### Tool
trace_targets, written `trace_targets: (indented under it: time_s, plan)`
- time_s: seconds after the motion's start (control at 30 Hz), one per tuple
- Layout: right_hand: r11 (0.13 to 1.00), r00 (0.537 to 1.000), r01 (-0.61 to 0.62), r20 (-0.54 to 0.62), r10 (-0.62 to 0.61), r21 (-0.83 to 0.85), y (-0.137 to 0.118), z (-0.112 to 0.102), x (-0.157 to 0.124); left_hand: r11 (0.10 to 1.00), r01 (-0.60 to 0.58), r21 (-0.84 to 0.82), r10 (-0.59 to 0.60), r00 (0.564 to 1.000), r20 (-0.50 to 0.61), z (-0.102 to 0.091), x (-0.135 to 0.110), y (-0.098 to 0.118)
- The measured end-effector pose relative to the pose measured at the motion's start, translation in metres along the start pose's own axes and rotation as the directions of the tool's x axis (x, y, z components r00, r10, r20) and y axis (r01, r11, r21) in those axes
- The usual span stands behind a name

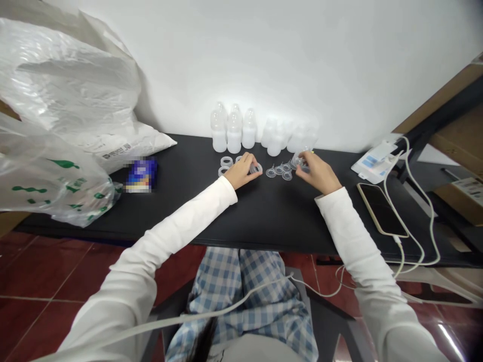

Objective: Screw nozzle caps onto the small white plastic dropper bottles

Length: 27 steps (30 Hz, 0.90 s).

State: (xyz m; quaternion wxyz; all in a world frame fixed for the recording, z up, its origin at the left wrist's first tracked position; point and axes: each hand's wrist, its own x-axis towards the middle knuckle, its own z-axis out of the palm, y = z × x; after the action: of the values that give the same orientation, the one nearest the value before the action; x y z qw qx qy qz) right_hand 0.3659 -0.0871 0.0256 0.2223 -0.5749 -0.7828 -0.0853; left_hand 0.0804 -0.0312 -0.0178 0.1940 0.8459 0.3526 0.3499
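Note:
My left hand (241,171) is closed on a translucent bottle collar ring (257,169), held just above the black table. More collar rings (226,161) lie beside that hand, partly hidden by it. My right hand (319,172) has its thumb and fingers bent around a clear silicone nipple (295,161) at the edge of a small group. Several loose nipples (279,170) lie flat between the two hands. Behind the rings stand white baby bottles with clear domed caps (234,130). To their right, uncapped white bottles (274,141) stand against the wall, some partly hidden by my right hand.
Large plastic bags (68,95) fill the left end, with a blue packet (141,175) beside them. At right lie a phone (382,208) on a charging cable and a white packet (377,162). A dark shelf frame with boxes (460,196) borders the table's right end.

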Motion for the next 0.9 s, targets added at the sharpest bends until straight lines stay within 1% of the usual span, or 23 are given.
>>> trace_targets:
  time_s: [0.1,0.17,0.23,0.33,0.4,0.5,0.6,0.67,0.77,0.83,0.9]
  plan:
    - [0.993,0.981,-0.097,0.164,0.108,-0.07,0.004,-0.001,-0.002,0.991,-0.044,0.124,0.039,0.998,0.04,0.001,-0.001,-0.005]
    - [0.982,0.946,-0.133,0.278,0.167,-0.137,0.003,0.001,-0.002,0.978,-0.059,0.202,0.052,0.998,0.043,0.002,-0.001,-0.006]
    - [0.969,0.903,-0.144,0.375,0.212,-0.201,0.0,0.003,-0.003,0.957,-0.044,0.287,0.032,0.998,0.046,0.004,-0.002,-0.007]
    - [0.956,0.854,-0.131,0.461,0.242,-0.262,-0.006,0.004,-0.002,0.913,-0.008,0.407,-0.017,0.998,0.058,0.005,-0.004,-0.008]
    - [0.95,0.842,-0.123,0.476,0.253,-0.287,-0.01,0.003,-0.002,0.895,-0.003,0.446,-0.025,0.998,0.058,0.005,-0.005,-0.008]
    - [0.939,0.843,-0.129,0.463,0.272,-0.318,-0.012,0.0,-0.002,0.886,0.005,0.463,-0.042,0.997,0.068,0.005,-0.006,-0.006]
    - [0.93,0.853,-0.137,0.436,0.286,-0.341,-0.014,-0.005,-0.003,0.87,0.071,0.488,-0.129,0.988,0.086,0.006,-0.009,-0.003]
    - [0.925,0.87,-0.147,0.399,0.29,-0.351,-0.018,-0.01,-0.002,0.86,0.113,0.499,-0.182,0.979,0.093,0.006,-0.01,-0.003]
    - [0.924,0.911,-0.191,0.29,0.292,-0.33,-0.03,-0.019,0.004,0.855,0.13,0.502,-0.204,0.974,0.095,0.006,-0.011,-0.006]
    - [0.953,0.952,-0.189,0.193,0.237,-0.238,-0.04,-0.019,0.016,0.852,0.132,0.506,-0.197,0.977,0.078,0.005,-0.012,-0.009]
    - [0.992,0.992,-0.081,0.09,0.09,-0.096,-0.048,-0.013,0.036,0.849,0.139,0.511,-0.187,0.981,0.044,0.004,-0.013,-0.013]
